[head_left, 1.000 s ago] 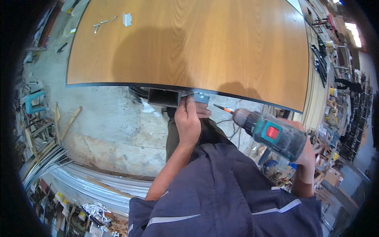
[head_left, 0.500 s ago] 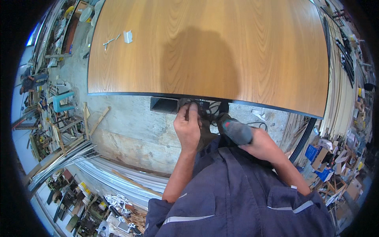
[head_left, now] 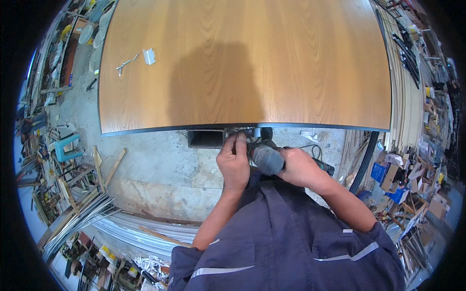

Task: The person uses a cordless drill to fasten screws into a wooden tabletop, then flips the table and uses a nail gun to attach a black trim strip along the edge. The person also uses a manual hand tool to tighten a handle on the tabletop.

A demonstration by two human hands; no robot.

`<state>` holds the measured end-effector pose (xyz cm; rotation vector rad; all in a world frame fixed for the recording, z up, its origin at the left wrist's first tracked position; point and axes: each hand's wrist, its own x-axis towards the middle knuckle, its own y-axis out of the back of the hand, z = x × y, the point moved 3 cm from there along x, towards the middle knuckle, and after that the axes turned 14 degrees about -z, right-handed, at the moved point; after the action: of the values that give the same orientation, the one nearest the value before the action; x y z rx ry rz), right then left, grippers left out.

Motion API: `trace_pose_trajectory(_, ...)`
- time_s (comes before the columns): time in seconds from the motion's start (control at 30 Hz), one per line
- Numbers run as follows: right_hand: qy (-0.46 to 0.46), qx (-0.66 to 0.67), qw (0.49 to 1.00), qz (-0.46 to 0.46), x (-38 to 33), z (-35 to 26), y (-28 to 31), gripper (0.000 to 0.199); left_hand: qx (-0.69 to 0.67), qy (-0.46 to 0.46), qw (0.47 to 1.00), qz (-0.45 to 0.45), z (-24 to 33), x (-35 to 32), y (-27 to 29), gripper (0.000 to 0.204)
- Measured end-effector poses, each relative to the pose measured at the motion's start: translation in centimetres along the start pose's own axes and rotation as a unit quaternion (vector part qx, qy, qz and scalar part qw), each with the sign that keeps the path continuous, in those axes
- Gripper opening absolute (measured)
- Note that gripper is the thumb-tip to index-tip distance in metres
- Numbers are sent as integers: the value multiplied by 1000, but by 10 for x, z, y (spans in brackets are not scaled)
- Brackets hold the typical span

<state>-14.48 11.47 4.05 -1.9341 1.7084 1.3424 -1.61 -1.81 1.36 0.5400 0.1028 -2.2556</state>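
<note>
Your right hand (head_left: 303,169) is closed around the handle of a grey-and-green power drill (head_left: 268,160), whose rounded grey back end faces up toward you. The drill's nose points away from you, toward the space under the near edge of a wide, wood-grain panel with a dark rim (head_left: 315,77); the tip of the bit is too hidden to make out. Your left hand (head_left: 235,164) is just left of the drill, thumb and fingers drawn close together in a narrow pinch at the right side of a dark, hollow rectangular tube (head_left: 206,139). You have the tube's open end facing you, just below the panel's edge. Whether your left fingers hold a small part or only press there, I cannot tell.

On the panel's far left part you have a small, pale, angled metal bracket (head_left: 149,56), with a few slim silver screws (head_left: 124,67) lying beside it. To your left, a turquoise stool-like frame (head_left: 68,148) is on the grey concrete floor (head_left: 160,165). On your right, blue cardboard boxes (head_left: 378,172) lie among the clutter; any print on them is too small to read.
</note>
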Motion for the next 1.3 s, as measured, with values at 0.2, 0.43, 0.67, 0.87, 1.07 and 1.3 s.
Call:
trace_pose_trajectory(0.2, 16, 30, 999, 18, -2, 3, 2, 35, -37, 30, 998, -45, -3, -1, 4, 26)
trace_pose_trajectory(0.43, 44, 114, 992, 14, -21, -9, 2, 32, 69, -4, 995, -67, 2, -17, 31, 27)
trace_pose_trajectory(0.67, 41, 99, 993, 56, 6, -34, -12, 33, 60, 33, 996, -58, -11, -22, 65, 32)
trace_pose_trajectory(0.87, 27, 96, 993, 61, 7, -46, -18, 32, 43, 35, 997, -53, -17, -17, 68, 30)
trace_pose_trajectory(1.07, 41, 104, 991, 74, 11, -43, -18, 39, 28, 41, 996, -73, -14, -15, 74, 30)
trace_pose_trajectory(1.3, 38, 126, 990, 59, 9, -43, -15, 41, 54, 62, 990, -117, -10, -15, 83, 27)
